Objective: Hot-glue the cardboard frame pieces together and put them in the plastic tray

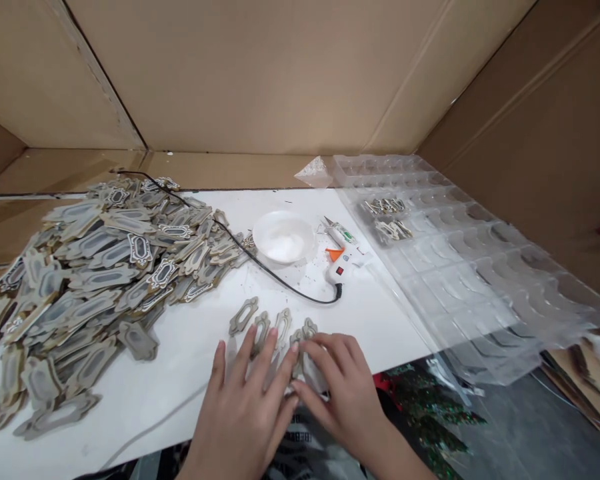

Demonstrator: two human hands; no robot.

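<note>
My left hand lies palm down near the table's front edge, fingers spread over several flat, grey frame-shaped pieces. One such frame-shaped piece lies beyond its fingertips, and another frame-shaped piece sits further right in the same row. My right hand is bent inward, its thumb and fingertips around a frame-shaped piece at the row's right end. Part of that piece is hidden by the fingers. Left of both hands spreads a big heap of similar pieces, some with white-and-dark ornamental outlines.
A white bowl stands behind the row. Beside it lie a syringe-like tube, an orange piece and a white device with a red switch, its black cable crossing the table. Clear compartment trays overhang the right edge; cardboard walls surround the table.
</note>
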